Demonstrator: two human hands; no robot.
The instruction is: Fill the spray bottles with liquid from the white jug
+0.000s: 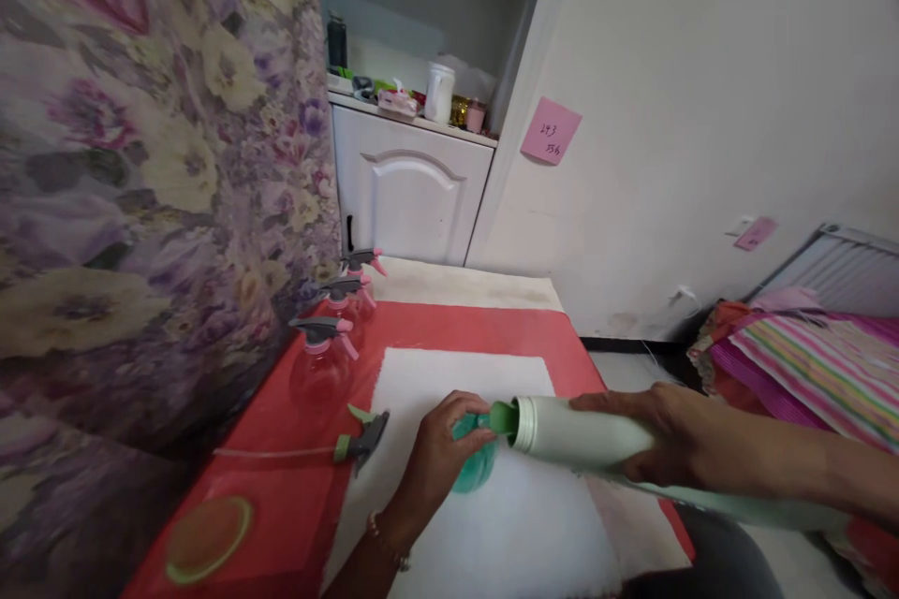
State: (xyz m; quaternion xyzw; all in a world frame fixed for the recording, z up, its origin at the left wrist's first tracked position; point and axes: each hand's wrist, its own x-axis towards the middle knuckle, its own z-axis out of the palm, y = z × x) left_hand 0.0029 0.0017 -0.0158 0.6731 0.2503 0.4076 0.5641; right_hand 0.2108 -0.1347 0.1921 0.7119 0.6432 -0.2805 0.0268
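Note:
My left hand [453, 445] is closed around the upper part of a see-through green spray bottle body [474, 468], which stands on a white cloth [506, 524]. My right hand [667, 435] grips a long pale green bottle [582, 435], tipped nearly level with its threaded mouth toward the small bottle. A green rounded piece [502, 417] sits between the mouth and my left fingers; I cannot tell which part it belongs to. Left of my left hand lies a grey and green spray head [361, 443] with its dip tube. Any liquid passing between the bottles is hidden.
Several pink spray bottles [319, 370] with grey tops line the left edge of the red-covered table [484, 328]. A round lid-like disc [209, 540] lies at the near left. A floral curtain [161, 206] hangs left; a bed [815, 346] stands right.

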